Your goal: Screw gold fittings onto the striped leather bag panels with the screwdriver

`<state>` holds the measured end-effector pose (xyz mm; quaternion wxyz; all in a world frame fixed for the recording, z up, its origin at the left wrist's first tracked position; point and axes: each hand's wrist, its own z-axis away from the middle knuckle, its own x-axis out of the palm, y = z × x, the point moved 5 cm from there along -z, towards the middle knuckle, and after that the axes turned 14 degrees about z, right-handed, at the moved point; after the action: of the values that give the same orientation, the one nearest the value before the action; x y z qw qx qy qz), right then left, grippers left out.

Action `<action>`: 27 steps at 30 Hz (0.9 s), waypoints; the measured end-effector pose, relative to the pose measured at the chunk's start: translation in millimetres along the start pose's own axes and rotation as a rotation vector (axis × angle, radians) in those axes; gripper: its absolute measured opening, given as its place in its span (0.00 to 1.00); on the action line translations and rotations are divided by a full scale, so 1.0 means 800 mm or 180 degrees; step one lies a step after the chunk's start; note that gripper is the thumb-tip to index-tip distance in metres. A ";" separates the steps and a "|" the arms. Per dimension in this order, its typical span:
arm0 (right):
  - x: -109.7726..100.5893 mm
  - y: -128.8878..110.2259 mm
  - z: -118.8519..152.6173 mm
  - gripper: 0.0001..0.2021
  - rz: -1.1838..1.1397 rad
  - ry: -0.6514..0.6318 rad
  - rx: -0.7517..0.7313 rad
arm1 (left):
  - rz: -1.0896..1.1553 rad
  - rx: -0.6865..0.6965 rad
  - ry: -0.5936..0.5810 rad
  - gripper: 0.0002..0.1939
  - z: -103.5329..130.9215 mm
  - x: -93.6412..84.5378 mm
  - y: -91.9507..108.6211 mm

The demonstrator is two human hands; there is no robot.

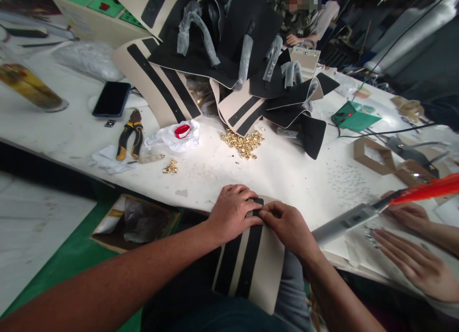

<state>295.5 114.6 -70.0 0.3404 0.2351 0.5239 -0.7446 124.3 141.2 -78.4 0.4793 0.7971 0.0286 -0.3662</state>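
Fingers (251, 212) of left hand (233, 212) and right hand (287, 227): pressed together on the top edge of a beige panel with black stripes (251, 265), which hangs over the tabletop (287, 174) edge onto the lap; whether they pinch it, cannot tell. Beyond: gold fittings (244, 143), pliers (129, 138), phone (112, 99), stacked panels (229, 50). Right: another person's hand (416, 262).
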 end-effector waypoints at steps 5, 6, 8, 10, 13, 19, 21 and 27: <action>-0.002 -0.004 -0.002 0.12 0.0143 -0.0043 -0.0076 | -0.0020 -0.0001 0.0003 0.17 -0.001 -0.001 0.001; -0.003 -0.004 -0.001 0.12 0.0144 -0.0038 -0.0096 | -0.0023 0.0007 0.0013 0.17 -0.001 -0.001 0.001; -0.003 -0.003 0.000 0.13 0.0127 -0.0006 -0.0122 | -0.0027 0.0015 0.0025 0.17 -0.001 -0.001 0.002; -0.002 -0.002 0.003 0.14 0.0104 0.0049 -0.0125 | -0.0038 0.0016 0.0023 0.17 -0.001 -0.001 0.003; -0.001 0.000 0.008 0.14 0.0121 0.0179 -0.0050 | -0.0076 0.0004 0.0009 0.17 -0.001 0.000 0.004; -0.001 -0.003 0.011 0.13 0.0251 0.0308 0.0051 | -0.0120 -0.0030 -0.0028 0.16 -0.002 -0.002 0.007; -0.001 -0.003 0.008 0.12 0.0345 0.0291 0.0041 | -0.0124 -0.0038 -0.0021 0.16 -0.001 -0.002 0.007; 0.002 0.000 0.000 0.11 0.0426 0.0304 0.0013 | -0.0131 -0.0016 -0.0026 0.16 -0.001 0.001 0.005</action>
<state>294.8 114.1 -71.3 0.3636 0.3056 0.5211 -0.7091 126.9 139.5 -75.7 0.4738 0.7937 0.0439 -0.3791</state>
